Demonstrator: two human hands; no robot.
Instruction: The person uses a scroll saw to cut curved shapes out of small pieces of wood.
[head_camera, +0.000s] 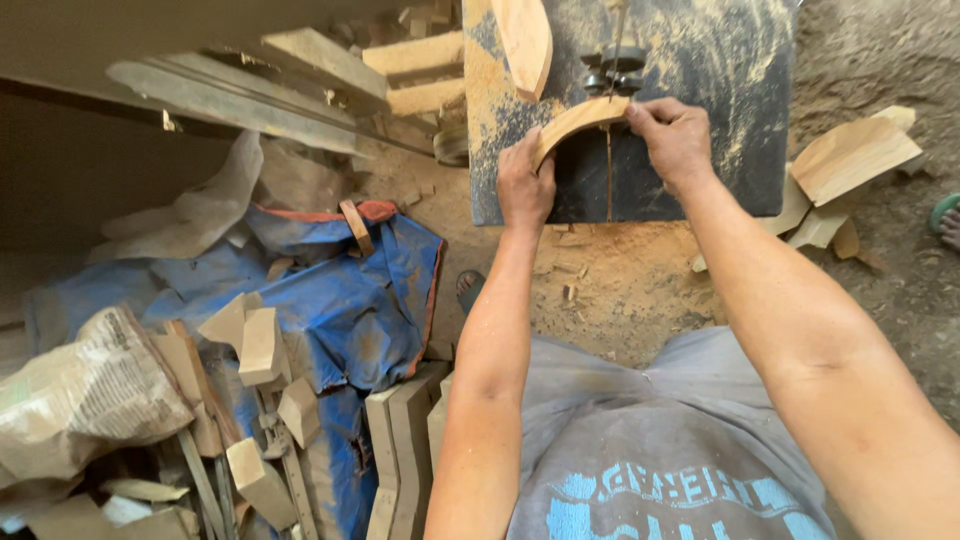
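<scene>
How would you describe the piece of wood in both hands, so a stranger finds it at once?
Find the dark, sawdust-covered saw table at the top. On it, the left hand and right hand hold a curved wood strip at the blade. Unlike the nearby flat offcuts, it is a thin arch.

the curved wooden piece (578, 120) is a pale tan arc, sawn smooth on its upper face, bowed upward like a shallow arch. it lies flat on the dark, sawdust-strewn desk (740, 110) at the far side of the scene. its left end dips down toward the near edge and sits under the fingers of the left hand (524, 186), which press on it from the near side. its right end, higher and farther, is pinched by the right hand (676, 138). the middle of the arc lies right at the thin upright saw blade (613, 60), just below the black blade guide (612, 72). a narrow slot runs near from it.
</scene>
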